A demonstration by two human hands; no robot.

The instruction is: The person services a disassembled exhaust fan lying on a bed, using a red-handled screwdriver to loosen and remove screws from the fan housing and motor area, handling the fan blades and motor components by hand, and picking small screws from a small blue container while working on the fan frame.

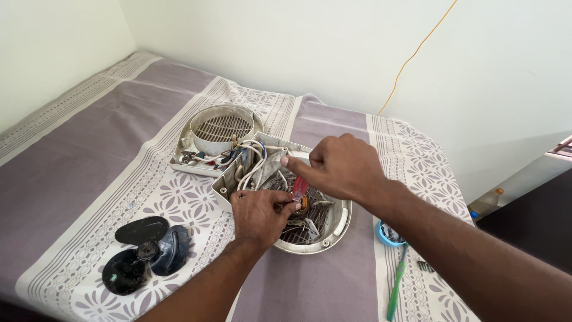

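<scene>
Right hand [341, 168] is gripping a red-handled screwdriver [299, 188], driving it into the open fan housing [333, 229] on the bed [71, 173]. Left hand [257, 216] is pinching a part beside the tip. A slip could be stabbing those fingers or nicking the loose wires [253, 164].
</scene>
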